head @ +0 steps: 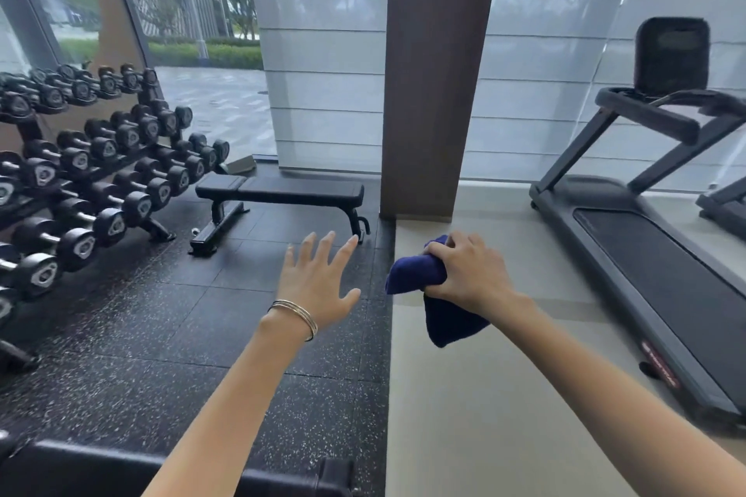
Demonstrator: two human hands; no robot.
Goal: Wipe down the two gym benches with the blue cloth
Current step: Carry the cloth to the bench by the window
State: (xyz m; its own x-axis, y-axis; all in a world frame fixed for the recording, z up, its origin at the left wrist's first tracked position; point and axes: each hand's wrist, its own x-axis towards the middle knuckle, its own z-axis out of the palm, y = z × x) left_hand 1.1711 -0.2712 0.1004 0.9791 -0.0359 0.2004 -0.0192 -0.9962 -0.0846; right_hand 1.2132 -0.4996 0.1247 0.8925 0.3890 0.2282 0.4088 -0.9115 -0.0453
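1. Your left hand is released: fingers straight and spread, palm down, holding nothing, in the middle of the frame over the floor. Thin metal bangles circle its wrist.
2. Your right hand, just right of centre, is clenched round the blue cloth. The cloth is a dark blue, soft, towel-like bundle, bulging out to the left of your fist and hanging in a rounded fold below it.
3. One bench stands in the middle of the frame, above your left hand and well apart from the cloth. It has a flat, smooth black padded top in two sections and sits on a black metal frame with crossbar feet.
4. A dark padded edge crosses the bottom left of the frame; you cannot tell from here what it belongs to.
5. The left side is filled by a tiered rack of black dumbbells with pale emblems on the ends – too small to read.
6. The floor under the bench is black speckled rubber tile; to the right it turns into a smooth pale surface.
7. A dark grey treadmill runs along the right edge – the red label on its side rail is blurred and unreadable.
8. A brown square pillar rises at centre top, with pale translucent blinds on both sides.
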